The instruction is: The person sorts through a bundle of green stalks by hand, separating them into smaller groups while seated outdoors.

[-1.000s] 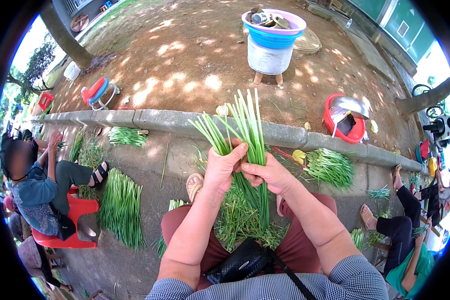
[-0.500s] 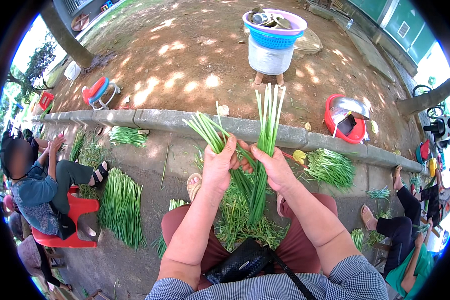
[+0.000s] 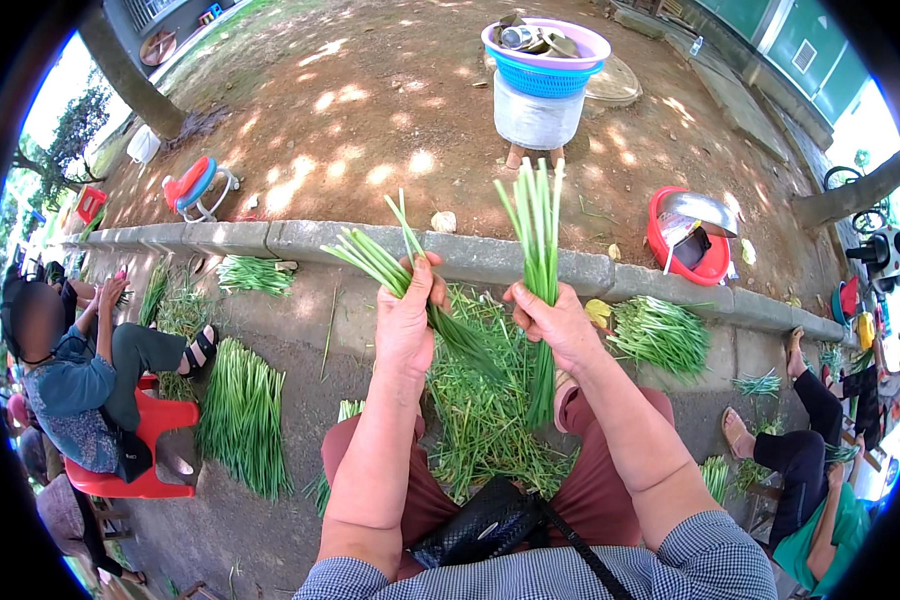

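Observation:
My left hand (image 3: 404, 328) is closed round a small bunch of garlic chives (image 3: 370, 264), its pale ends fanning up and left and its green leaves trailing to the lower right. One or two stalks in it stick up at a steeper angle. To the right, my right hand (image 3: 562, 328) grips a second bunch of garlic chives (image 3: 538, 240), held nearly upright with the pale ends on top. The two hands are apart. Between my knees, a heap of loose green trimmings (image 3: 485, 430) lies on the ground below them.
A stone kerb (image 3: 320, 242) runs across ahead. Chive piles lie at left (image 3: 242, 415) and right (image 3: 660, 335). A person (image 3: 75, 370) sits on a red plastic stool (image 3: 160, 430) at left; others sit at right. Beyond the kerb stand a red basin (image 3: 705, 265) and stacked baskets (image 3: 545, 75).
My hands have drawn apart, the left one moving left with its bunch. The two bunches, close together and overlapping before, are now separate, and more of the trimmings shows between them.

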A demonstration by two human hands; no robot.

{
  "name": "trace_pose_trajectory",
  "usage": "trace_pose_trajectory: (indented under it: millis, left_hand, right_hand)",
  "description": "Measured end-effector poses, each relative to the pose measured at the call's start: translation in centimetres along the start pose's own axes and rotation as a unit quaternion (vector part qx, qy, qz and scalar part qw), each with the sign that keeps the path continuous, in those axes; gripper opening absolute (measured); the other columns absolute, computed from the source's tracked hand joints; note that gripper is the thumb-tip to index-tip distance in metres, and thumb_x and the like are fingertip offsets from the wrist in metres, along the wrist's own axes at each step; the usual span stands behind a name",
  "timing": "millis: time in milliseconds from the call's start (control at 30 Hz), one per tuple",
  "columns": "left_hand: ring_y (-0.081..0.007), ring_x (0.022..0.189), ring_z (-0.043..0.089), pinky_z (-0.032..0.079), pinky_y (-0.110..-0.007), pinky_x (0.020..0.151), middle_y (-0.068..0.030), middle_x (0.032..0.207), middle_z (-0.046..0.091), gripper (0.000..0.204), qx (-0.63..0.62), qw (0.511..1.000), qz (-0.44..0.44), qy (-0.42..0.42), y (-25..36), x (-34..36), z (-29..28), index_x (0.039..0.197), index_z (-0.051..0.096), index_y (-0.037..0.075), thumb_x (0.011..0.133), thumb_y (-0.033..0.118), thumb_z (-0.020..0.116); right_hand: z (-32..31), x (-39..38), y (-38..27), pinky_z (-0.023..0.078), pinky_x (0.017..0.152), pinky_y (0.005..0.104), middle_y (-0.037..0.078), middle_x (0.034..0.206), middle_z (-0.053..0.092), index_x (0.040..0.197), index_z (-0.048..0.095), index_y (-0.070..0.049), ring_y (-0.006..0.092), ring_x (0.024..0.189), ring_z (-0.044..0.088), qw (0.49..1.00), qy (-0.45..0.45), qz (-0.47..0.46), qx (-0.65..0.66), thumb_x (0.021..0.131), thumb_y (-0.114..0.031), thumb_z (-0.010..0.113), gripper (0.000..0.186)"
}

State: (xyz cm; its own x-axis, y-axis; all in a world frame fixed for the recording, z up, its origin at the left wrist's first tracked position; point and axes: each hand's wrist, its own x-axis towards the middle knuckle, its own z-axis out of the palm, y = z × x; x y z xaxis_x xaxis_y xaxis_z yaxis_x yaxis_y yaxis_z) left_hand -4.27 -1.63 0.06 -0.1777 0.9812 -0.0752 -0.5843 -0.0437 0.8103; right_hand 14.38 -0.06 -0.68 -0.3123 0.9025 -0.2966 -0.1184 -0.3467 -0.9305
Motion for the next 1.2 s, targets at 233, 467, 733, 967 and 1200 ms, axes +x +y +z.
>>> trace_pose_trajectory:
  millis: [233, 467, 733, 967, 1200]
  left_hand:
    - [-0.0082, 0.046, 0.035, 0.030, -0.025, 0.045, 0.0015, 0.059, 0.040, 0.028, -0.069, 0.997, -0.024, 0.038, 1.7, -0.4, 0.9, 0.075, 0.045, 0.012, 0.092, 0.033, 0.053]
    - [-0.0077, 0.043, 0.032, 0.028, -0.025, 0.043, 0.0027, 0.058, 0.039, 0.039, -0.067, 0.996, -0.024, 0.049, 1.5, 0.0, -0.8, 0.066, 0.041, 0.013, 0.089, 0.041, 0.055]
    - [-0.0035, 0.045, 0.036, 0.028, -0.020, 0.042, 0.0039, 0.064, 0.050, 0.022, 0.036, 0.991, -0.118, -0.048, -0.3, -1.2, 1.4, 0.095, 0.059, 0.004, 0.081, 0.018, 0.069]
    - [-0.0044, 0.047, 0.044, 0.033, -0.019, 0.042, 0.0019, 0.067, 0.055, 0.018, 0.043, 0.993, -0.109, -0.031, -1.0, -1.5, 1.2, 0.088, 0.059, 0.006, 0.078, 0.013, 0.072]
    - [-0.0044, 0.043, 0.037, 0.030, -0.020, 0.042, -0.0038, 0.075, 0.060, 0.012, 0.030, 0.996, -0.078, -0.025, -0.7, -1.4, 1.7, 0.088, 0.054, 0.007, 0.084, 0.012, 0.064]
  right_hand:
    - [0.3, -0.5, -0.4, 0.027, 0.044, 0.0208, -0.003, 0.058, 0.045, 0.088, 0.058, -0.005, 0.0042, 0.048, 0.035, 0.996, -0.078, 0.009, -0.032, 0.090, -0.029, 0.057, 0.024]
    - [0.1, -0.8, -1.1, 0.027, 0.043, 0.0210, 0.000, 0.061, 0.047, 0.090, 0.054, -0.007, 0.0058, 0.047, 0.035, 0.980, -0.163, 0.072, 0.084, 0.090, -0.033, 0.055, 0.025]
    - [0.3, -1.0, -0.3, 0.026, 0.041, 0.0210, 0.003, 0.061, 0.049, 0.086, 0.048, -0.010, 0.0069, 0.045, 0.035, 0.943, -0.275, 0.102, 0.158, 0.086, -0.035, 0.061, 0.029]
    - [1.1, -1.1, 0.0, 0.033, 0.042, 0.0207, 0.008, 0.063, 0.053, 0.091, 0.046, -0.007, 0.0089, 0.046, 0.043, 0.957, -0.255, 0.089, 0.110, 0.084, -0.032, 0.065, 0.032]
    - [1.6, -0.8, 0.0, 0.041, 0.048, 0.0216, 0.006, 0.072, 0.058, 0.100, 0.054, -0.006, 0.0102, 0.055, 0.052, 0.976, -0.149, 0.056, 0.146, 0.089, -0.027, 0.058, 0.024]
